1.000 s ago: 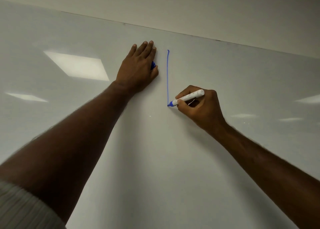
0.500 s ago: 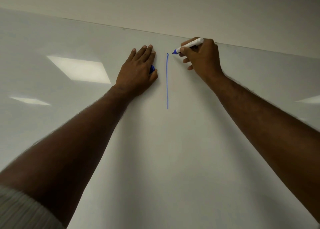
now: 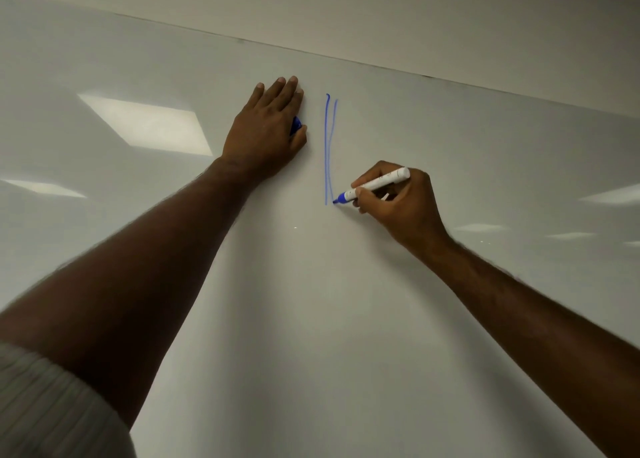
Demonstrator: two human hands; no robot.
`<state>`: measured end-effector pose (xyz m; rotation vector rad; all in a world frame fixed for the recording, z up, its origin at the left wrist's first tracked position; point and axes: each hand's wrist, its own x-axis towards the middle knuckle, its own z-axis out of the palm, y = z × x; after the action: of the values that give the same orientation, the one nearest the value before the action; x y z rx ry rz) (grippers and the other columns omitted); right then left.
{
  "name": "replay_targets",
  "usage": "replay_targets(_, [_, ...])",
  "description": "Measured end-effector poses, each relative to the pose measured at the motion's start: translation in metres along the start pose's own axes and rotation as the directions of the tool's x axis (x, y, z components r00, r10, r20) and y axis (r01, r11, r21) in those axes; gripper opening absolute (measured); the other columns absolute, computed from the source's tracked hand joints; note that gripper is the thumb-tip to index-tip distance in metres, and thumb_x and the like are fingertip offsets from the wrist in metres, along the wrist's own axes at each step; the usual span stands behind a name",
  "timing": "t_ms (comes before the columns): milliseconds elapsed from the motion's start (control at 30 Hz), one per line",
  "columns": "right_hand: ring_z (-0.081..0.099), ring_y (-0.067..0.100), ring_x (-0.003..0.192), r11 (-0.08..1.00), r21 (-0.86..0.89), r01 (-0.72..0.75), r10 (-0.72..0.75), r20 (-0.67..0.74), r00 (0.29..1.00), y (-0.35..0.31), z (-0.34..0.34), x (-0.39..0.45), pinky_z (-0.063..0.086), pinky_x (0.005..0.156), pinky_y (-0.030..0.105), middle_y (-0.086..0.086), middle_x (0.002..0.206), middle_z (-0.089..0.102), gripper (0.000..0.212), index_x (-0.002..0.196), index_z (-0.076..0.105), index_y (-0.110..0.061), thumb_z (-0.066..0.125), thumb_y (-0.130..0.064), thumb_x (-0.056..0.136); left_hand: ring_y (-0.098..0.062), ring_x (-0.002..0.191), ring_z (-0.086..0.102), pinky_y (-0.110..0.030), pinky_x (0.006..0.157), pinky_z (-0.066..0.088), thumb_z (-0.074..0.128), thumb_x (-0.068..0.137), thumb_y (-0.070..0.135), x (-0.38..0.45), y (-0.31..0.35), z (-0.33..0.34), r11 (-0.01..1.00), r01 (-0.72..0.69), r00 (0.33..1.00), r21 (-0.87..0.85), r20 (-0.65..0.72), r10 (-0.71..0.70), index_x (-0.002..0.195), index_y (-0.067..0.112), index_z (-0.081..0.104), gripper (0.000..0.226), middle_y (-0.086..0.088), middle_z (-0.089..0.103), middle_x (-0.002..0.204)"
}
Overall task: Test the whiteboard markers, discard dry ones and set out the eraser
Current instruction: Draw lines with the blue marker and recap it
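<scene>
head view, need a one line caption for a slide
Right hand draws a second blue line with the marker on the whiteboard; left hand rests flat over the blue cap.

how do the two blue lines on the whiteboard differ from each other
The left line is darker and more solid; the right line looks fainter and thinner. The left line starts higher, with a small hook at its top; the right line starts lower, with no hook. The left line stands free, while the right line ends at the marker tip in the right hand. Both are blue, roughly vertical and close together.
</scene>
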<state>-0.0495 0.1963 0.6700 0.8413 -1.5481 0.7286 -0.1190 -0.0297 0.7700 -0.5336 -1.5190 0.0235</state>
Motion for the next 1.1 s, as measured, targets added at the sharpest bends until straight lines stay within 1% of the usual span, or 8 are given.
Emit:
replay_targets(100, [0.069, 0.023, 0.067, 1.000, 0.026, -0.018, 0.017, 0.004, 1.000, -0.008, -0.003, -0.010, 0.051, 0.054, 0.035, 0.002, 0.079, 0.074, 0.001, 0.084, 0.073, -0.009, 0.072, -0.008, 0.084, -0.026, 0.154, 0.018, -0.041, 0.126, 0.010, 0.037, 0.105, 0.038, -0.004, 0.002, -0.002, 0.995, 0.017, 0.999, -0.101, -0.043, -0.022, 0.154, 0.005, 0.030, 0.060, -0.013, 0.022, 0.165])
replay_targets(233, [0.070, 0.027, 0.063, 0.965, 0.252, -0.071, 0.110, -0.145, 0.983, -0.024, -0.008, -0.019, 0.046, 0.043, 0.028, 0.015, 0.081, 0.074, 0.010, 0.102, 0.065, -0.003, 0.066, -0.005, 0.092, -0.018, 0.150, 0.030, -0.036, 0.125, 0.020, 0.035, 0.102, 0.041, -0.022, 0.004, -0.005, 0.868, 0.115, 0.955, -0.483, -0.186, -0.230, 0.148, 0.010, 0.046, 0.056, -0.006, 0.038, 0.159])
replay_targets(367, [0.071, 0.035, 0.069, 0.931, 0.358, -0.075, 0.164, -0.223, 0.961, -0.037, -0.011, -0.038, 0.053, 0.049, 0.034, 0.015, 0.084, 0.075, 0.012, 0.105, 0.065, 0.000, 0.065, -0.005, 0.094, -0.008, 0.117, 0.060, -0.027, 0.100, 0.047, 0.033, 0.103, 0.035, -0.054, 0.025, -0.012, 0.491, 0.132, 0.838, -0.861, -0.167, -0.519, 0.140, 0.007, 0.056, 0.052, -0.016, 0.056, 0.144])
replay_targets(467, [0.072, 0.035, 0.072, 0.869, 0.481, -0.120, 0.239, -0.194, 0.952, -0.048, -0.005, -0.056, 0.056, 0.052, 0.035, 0.017, 0.086, 0.075, 0.010, 0.104, 0.066, 0.000, 0.061, -0.004, 0.096, 0.016, 0.093, 0.054, -0.013, 0.093, 0.039, 0.029, 0.102, 0.026, -0.085, 0.045, -0.014, 0.204, 0.164, 0.746, -0.965, -0.014, -0.666, 0.139, 0.005, 0.056, 0.051, -0.014, 0.066, 0.126])
replay_targets(533, [0.072, 0.035, 0.071, 0.822, 0.552, -0.139, 0.263, -0.152, 0.953, -0.055, 0.000, -0.069, 0.055, 0.051, 0.033, 0.018, 0.085, 0.075, 0.010, 0.103, 0.065, -0.001, 0.057, -0.004, 0.098, 0.013, 0.107, 0.056, -0.024, 0.109, 0.039, 0.029, 0.102, 0.030, -0.109, 0.059, -0.018, -0.074, 0.147, 0.674, -0.986, 0.154, -0.722, 0.140, 0.008, 0.056, 0.052, 0.003, 0.064, 0.120])
replay_targets(667, [0.073, 0.036, 0.072, 0.785, 0.601, -0.149, 0.200, -0.019, 0.980, -0.070, 0.013, -0.097, 0.054, 0.047, 0.031, 0.016, 0.092, 0.076, 0.014, 0.105, 0.061, -0.001, 0.057, -0.010, 0.095, -0.016, 0.139, 0.048, -0.046, 0.118, 0.035, 0.021, 0.109, 0.038, -0.163, 0.106, -0.044, -0.485, -0.038, 0.645, -0.873, 0.350, -0.679, 0.144, 0.008, 0.049, 0.054, -0.004, 0.053, 0.148])
replay_targets(867, [0.076, 0.030, 0.075, 0.813, 0.571, -0.112, 0.117, 0.027, 0.993, -0.084, 0.032, -0.117, 0.057, 0.048, 0.031, 0.012, 0.094, 0.077, 0.016, 0.101, 0.064, -0.004, 0.061, -0.017, 0.091, -0.021, 0.137, 0.051, -0.051, 0.117, 0.034, 0.019, 0.105, 0.049, -0.198, 0.152, -0.067, -0.624, -0.091, 0.660, -0.776, 0.422, -0.622, 0.146, 0.012, 0.046, 0.062, -0.003, 0.056, 0.146])
replay_targets(1100, [0.076, 0.026, 0.074, 0.808, 0.577, -0.119, 0.131, 0.022, 0.991, -0.087, 0.036, -0.121, 0.058, 0.050, 0.028, 0.004, 0.094, 0.078, 0.021, 0.098, 0.066, -0.012, 0.063, -0.030, 0.088, -0.022, 0.140, 0.047, -0.055, 0.119, 0.030, 0.019, 0.103, 0.051, -0.192, 0.157, -0.074, -0.643, -0.109, 0.681, -0.758, 0.414, -0.604, 0.145, 0.013, 0.046, 0.062, -0.005, 0.052, 0.150])
